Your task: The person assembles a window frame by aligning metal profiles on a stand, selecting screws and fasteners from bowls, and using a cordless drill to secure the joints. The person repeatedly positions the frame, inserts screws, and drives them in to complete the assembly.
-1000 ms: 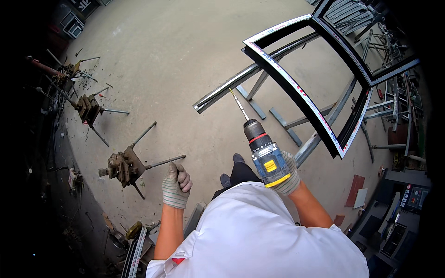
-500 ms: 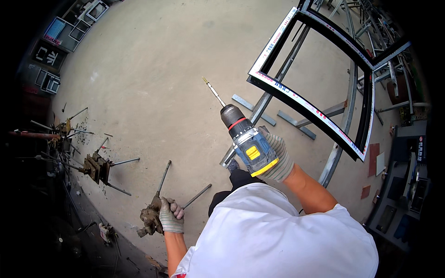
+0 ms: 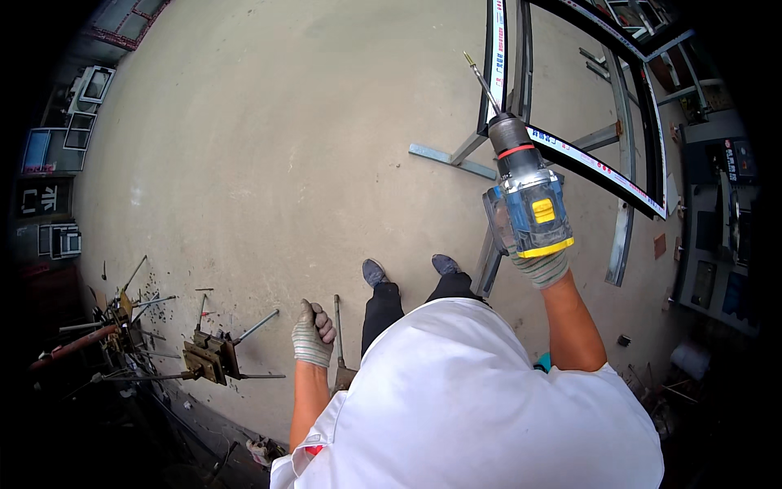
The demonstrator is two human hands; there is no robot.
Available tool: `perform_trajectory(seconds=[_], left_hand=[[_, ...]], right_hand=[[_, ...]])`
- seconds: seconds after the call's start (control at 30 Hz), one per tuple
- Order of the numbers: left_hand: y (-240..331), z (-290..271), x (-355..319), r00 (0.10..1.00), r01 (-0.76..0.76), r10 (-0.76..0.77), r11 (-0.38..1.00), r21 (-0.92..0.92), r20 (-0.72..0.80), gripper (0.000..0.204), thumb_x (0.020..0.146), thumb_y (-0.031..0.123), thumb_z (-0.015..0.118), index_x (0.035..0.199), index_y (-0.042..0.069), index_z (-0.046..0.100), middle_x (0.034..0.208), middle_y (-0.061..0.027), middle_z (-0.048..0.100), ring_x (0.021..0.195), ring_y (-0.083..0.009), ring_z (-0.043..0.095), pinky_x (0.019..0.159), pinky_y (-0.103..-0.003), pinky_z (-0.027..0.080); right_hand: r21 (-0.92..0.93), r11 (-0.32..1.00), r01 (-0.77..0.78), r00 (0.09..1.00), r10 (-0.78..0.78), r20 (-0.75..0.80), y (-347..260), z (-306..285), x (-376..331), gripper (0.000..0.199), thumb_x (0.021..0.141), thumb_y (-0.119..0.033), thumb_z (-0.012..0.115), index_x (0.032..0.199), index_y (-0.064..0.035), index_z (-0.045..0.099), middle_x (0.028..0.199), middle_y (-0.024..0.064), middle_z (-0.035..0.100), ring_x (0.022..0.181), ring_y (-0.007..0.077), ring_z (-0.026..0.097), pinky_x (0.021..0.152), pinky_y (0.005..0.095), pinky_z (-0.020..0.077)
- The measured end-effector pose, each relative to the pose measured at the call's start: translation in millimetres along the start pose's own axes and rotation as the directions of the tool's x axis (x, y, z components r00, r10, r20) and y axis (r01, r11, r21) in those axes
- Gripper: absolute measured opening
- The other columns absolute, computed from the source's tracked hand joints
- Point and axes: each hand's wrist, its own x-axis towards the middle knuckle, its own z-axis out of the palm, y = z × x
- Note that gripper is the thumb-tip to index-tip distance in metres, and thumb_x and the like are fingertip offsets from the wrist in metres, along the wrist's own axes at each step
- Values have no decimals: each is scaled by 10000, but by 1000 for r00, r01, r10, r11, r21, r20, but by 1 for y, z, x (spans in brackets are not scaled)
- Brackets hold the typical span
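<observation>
Blue-and-yellow cordless drill (image 3: pixel 525 200), clamped by its grip in gloved right hand (image 3: pixel 544 265), long bit pointing up-left away from it. Likely rigid and top-heavy; hold at the handle. Left hand (image 3: pixel 312 334) loosely fisted, empty, beside rusty clamp tool (image 3: pixel 210 357).

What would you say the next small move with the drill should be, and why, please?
Probably lower the drill toward the black window frame. The right hand holds it raised, its long bit pointing up and away, touching nothing. The gloved left hand hangs free at the side.
</observation>
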Motion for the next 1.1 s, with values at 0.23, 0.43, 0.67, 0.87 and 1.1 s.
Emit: perform_trajectory(seconds=[0.23,0.43,0.67,0.87,1.1], left_hand=[[169,38,66,984,-124,88,962,245,153,373,991,535,550,836,196,550,541,73,317,422,-72,227,363,-236,183],[206,102,124,970,-47,-42,934,355,238,412,989,553,542,807,183,534,539,57,334,418,-89,245,372,-253,195],[216,180,166,983,9,-106,844,537,150,427,1001,558,513,784,191,532,527,57,331,408,-96,239,371,-258,185],[269,263,216,985,11,-114,790,613,130,427,1004,569,496,784,205,537,519,57,311,393,-98,221,363,-258,174],[291,419,283,960,-32,-212,564,825,183,451,1009,551,503,767,170,518,519,48,380,397,-95,284,368,-259,224]], right_hand=[[-426,891,160,922,-289,-259,14,48,-1,550,965,-408,550,1399,-84,451,1344,112,532,1219,244,539,1075,394,431],[-91,914,394,787,-387,-480,12,83,33,405,934,-211,702,1290,-79,558,1152,62,650,1023,176,650,895,311,527],[366,828,424,893,-313,-324,-30,26,104,611,880,-323,728,1383,-83,477,1350,163,541,1260,290,552,1101,406,453],[-170,857,487,767,-512,-387,-93,20,186,378,999,-270,536,1303,-46,524,1194,95,644,1021,205,662,913,338,563],[-285,712,642,633,-702,-327,-139,21,252,385,1077,-306,403,1391,-90,459,1270,94,600,1102,178,640,955,359,562]])
